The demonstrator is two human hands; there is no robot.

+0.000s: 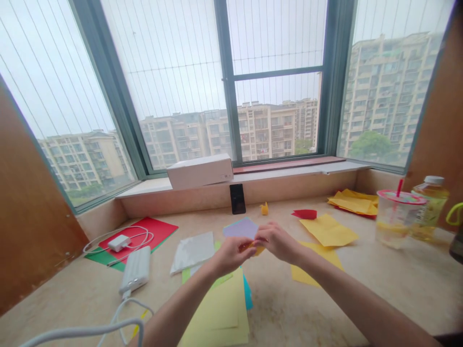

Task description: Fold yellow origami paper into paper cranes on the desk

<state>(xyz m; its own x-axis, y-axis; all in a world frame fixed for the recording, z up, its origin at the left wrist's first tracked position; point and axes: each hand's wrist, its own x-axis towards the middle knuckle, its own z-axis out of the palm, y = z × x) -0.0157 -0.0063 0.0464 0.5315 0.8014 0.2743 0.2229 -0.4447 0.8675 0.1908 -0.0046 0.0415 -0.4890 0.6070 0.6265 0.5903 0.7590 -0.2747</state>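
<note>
My left hand (233,253) and my right hand (275,241) meet over the middle of the counter, fingertips close together. Between them they pinch a small piece of orange-yellow paper (259,250), mostly hidden by the fingers. Just behind the hands lies a lilac sheet of paper (240,226). Pale yellow sheets (220,313) are spread below my left hand, with a blue paper edge (248,291) sticking out beside them. A small folded yellow paper piece (265,208) stands farther back, near the wall.
Yellow sheets (329,230) and a red paper piece (305,214) lie right. A plastic cup with a straw (392,224) and a bottle (430,207) stand far right. At left are a power bank (135,270), a charger (119,243) and cables. A phone (238,198) leans below a white box (200,172).
</note>
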